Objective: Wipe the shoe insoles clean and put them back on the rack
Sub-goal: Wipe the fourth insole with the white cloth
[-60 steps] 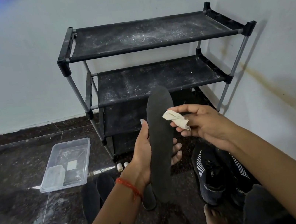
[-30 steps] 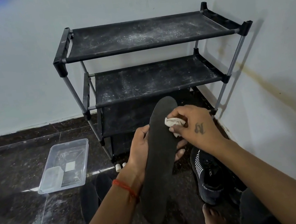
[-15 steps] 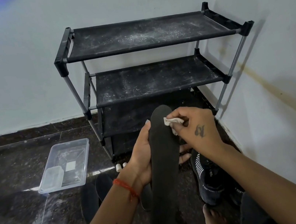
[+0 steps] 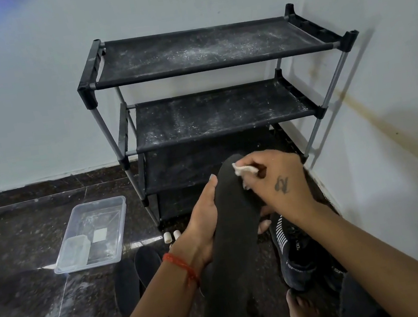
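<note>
Black sneakers point(image 4: 296, 251) and clear plastic tub point(image 4: 91, 234) beside dusty rack point(image 4: 201, 50).

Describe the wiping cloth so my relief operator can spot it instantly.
Start at the black shoe rack against the wall; below its shelves, the left hand holds up a dark insole. At its top tip, the right hand pinches a small crumpled whitish cloth.
</note>
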The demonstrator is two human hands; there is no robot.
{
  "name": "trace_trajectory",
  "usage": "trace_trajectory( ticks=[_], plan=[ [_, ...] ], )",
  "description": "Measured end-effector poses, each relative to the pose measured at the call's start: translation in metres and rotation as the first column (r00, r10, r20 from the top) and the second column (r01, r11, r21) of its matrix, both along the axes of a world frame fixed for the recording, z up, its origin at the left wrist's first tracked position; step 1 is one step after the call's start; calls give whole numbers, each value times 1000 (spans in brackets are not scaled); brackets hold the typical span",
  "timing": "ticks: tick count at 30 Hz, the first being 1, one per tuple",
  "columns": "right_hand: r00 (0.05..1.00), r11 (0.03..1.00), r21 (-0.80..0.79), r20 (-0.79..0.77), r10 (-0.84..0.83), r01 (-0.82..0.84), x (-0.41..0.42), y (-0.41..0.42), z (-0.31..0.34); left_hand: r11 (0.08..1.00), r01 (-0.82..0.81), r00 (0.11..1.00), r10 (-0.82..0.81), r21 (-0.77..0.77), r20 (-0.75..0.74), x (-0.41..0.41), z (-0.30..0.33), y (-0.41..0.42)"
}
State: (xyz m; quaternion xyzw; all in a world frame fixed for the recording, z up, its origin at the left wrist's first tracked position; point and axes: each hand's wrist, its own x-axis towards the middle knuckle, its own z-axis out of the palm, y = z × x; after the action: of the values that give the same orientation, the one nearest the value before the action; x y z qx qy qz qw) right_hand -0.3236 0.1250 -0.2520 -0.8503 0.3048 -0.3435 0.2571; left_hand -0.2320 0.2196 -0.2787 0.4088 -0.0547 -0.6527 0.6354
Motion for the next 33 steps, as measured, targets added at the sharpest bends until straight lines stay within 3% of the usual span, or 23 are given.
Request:
trace_trajectory(
  ticks=[6, 8, 11, 13, 17, 21, 23, 25, 27, 29, 31, 33],
  plan=[
    [903, 883, 267, -84, 421, -386, -4, 18, 12, 996, -64, 996, 60, 55, 71, 15, -3, 1],
    [910, 915, 215, -167, 379, -342, -10, 8, 11, 993, -91, 992, 85, 70, 88, 18, -5, 0],
    [989, 992, -112, -139, 51, -67, -9, -10, 5, 995, -67, 992, 58, 72, 115, 14, -6, -2],
    [998, 997, -71, -38, -46, 43, -4, -9, 4, 998, -24, 988, 14, 66, 153, 10, -7, -2],
    [979, 966, 157, 32, 203, -205, 4, 17, 8, 997, -3, 983, -12, 81, 181, 8, -9, -1],
    [868, 848, 300, -108, 485, -437, -5, 17, 12, 989, -97, 971, 69, 113, 229, 22, -12, -3],
    [880, 890, 257, -198, 431, -378, -10, 5, 10, 988, -110, 967, 81, 108, 243, 23, -11, -4],
    [954, 982, 0, -238, 182, -187, -10, -8, 6, 989, -77, 960, 40, 124, 277, 20, -12, -4],
    [996, 991, -134, -90, -23, 11, -8, -16, 3, 994, -41, 923, -2, 103, 385, 18, -18, -4],
    [998, 998, -37, 33, -51, 52, -4, -12, 1, 996, -10, 903, -31, 93, 428, 14, -19, -5],
    [995, 994, 95, 87, 54, -63, 1, 2, 4, 994, -1, 922, -43, 113, 386, 9, -19, -7],
    [976, 958, 184, 40, 215, -219, 3, 17, 8, 993, -16, 955, -19, 115, 297, 11, -17, -7]
  ],
)
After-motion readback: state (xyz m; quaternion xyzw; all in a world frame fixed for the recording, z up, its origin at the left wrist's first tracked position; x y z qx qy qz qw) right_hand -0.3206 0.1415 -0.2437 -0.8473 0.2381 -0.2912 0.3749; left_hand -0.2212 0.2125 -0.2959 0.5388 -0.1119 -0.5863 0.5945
